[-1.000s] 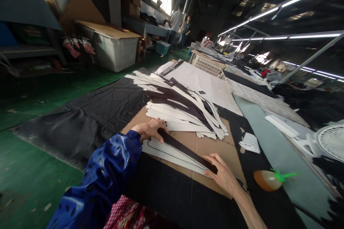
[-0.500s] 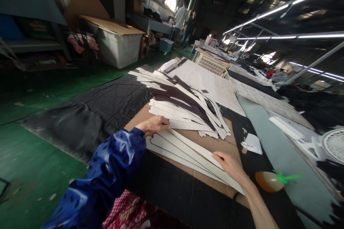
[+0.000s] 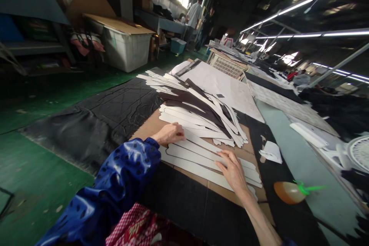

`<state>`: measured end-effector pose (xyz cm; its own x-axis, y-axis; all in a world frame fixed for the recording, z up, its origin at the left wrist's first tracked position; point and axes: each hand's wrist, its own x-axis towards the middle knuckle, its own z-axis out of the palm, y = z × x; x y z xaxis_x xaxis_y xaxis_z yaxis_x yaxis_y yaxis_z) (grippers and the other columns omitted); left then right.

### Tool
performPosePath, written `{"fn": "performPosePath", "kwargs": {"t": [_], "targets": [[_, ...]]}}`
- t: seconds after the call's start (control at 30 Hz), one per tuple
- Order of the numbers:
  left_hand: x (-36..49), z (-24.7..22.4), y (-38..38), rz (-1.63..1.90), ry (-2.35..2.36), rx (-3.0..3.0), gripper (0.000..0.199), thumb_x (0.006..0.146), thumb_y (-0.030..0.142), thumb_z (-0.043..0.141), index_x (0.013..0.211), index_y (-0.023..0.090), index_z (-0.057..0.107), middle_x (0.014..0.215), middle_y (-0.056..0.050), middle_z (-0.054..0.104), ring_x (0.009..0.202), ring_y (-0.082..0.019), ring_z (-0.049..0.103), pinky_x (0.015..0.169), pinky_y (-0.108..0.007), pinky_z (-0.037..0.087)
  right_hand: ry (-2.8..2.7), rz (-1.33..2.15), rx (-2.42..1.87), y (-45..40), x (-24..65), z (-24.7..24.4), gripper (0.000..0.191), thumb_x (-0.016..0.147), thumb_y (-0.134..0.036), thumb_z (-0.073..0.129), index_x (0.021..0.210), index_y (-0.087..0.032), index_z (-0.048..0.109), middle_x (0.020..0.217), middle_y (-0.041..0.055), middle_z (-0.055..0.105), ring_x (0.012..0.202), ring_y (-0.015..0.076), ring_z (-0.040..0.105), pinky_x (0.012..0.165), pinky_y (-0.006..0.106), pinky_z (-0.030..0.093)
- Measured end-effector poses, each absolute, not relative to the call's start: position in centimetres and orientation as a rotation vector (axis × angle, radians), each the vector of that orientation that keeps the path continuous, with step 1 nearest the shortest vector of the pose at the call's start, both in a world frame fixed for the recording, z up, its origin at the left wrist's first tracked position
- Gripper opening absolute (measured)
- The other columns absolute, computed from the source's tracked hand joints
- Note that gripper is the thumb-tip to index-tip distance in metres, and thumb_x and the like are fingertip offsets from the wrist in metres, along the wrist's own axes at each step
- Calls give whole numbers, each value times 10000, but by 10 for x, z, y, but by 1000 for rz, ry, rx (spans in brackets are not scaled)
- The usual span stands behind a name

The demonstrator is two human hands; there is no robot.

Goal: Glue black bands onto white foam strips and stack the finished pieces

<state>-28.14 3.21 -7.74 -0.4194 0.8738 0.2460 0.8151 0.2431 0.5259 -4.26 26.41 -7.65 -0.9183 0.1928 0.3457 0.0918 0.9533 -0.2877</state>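
Pale strips (image 3: pixel 196 167) have shifted beneath both hands (image 3: pixel 234 172), on cardboard (image 3: pixel 152 124).

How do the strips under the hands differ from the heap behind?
The near strips show white upper faces; the heap shows white and dark brown. The near strips form a small, flat fan; the heap is larger and more jumbled. Both lie over brown cardboard.

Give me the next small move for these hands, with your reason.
Probably smooth the upper white strip flat with the right hand: its spread fingers are over the fanned strips on the cardboard, while the left hand appears to pinch the upper one near its left end.
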Motion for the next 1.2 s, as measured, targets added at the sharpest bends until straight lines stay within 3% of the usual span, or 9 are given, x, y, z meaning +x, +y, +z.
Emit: {"fn": "performPosePath", "kwargs": {"t": [0.17, 0.47, 0.7, 0.8, 0.97, 1.13, 1.2], "targets": [[-275, -77, 33, 855, 2250, 1792, 148, 781, 329, 706, 835, 194, 734, 811, -28, 611, 863, -173, 510, 797, -254, 390, -2741, 520, -3, 243, -32, -70, 191, 932, -320, 481, 892, -247, 652, 887, 65, 628, 886, 211, 595, 839, 374, 485], [-270, -63, 21, 659, 2053, 1800, 230, 700, 172, 749, 914, 254, 747, 943, -21, 552, 953, -200, 467, 895, -293, 343, -2980, 775, 70, 237, 34, -63, 167, 927, -295, 497, 851, -256, 641, 909, 45, 634, 854, 180, 611, 774, 310, 512], [-270, -51, 10, 561, 1940, 1767, 314, 654, 114, 772, 926, 270, 747, 919, -11, 574, 960, -194, 476, 870, -268, 350, -2818, 481, -130, 265, 43, -70, 211, 924, -310, 489, 1017, -236, 663, 1030, 67, 643, 971, 197, 615, 857, 314, 505], [-270, -45, 8, 573, 1928, 1768, 294, 671, 126, 769, 935, 255, 751, 921, -18, 584, 959, -191, 494, 879, -264, 355, -2829, 369, -120, 264, 31, -70, 199, 924, -316, 488, 992, -244, 662, 984, 52, 654, 935, 198, 613, 842, 335, 501], [-275, -44, 8, 697, 1927, 1673, 114, 784, 246, 682, 856, 178, 738, 847, -33, 645, 801, -154, 567, 716, -225, 410, -2843, 422, -62, 264, 23, -64, 216, 933, -285, 478, 800, -225, 637, 835, 40, 639, 817, 175, 607, 756, 310, 492], [-279, -50, 14, 917, 2163, 1532, 148, 825, 234, 596, 863, 143, 708, 763, -37, 677, 685, -137, 594, 640, -215, 419, -2744, 306, -243, 285, 15, -73, 232, 920, -375, 482, 1006, -234, 645, 1040, 71, 636, 975, 219, 603, 844, 354, 491], [-279, -52, 16, 914, 2289, 1468, 198, 821, 242, 598, 964, 148, 699, 723, -26, 666, 661, -141, 592, 623, -217, 416, -2824, 290, -261, 294, 9, -75, 253, 921, -413, 465, 938, -246, 655, 1006, 58, 644, 953, 217, 606, 832, 355, 494]]}}
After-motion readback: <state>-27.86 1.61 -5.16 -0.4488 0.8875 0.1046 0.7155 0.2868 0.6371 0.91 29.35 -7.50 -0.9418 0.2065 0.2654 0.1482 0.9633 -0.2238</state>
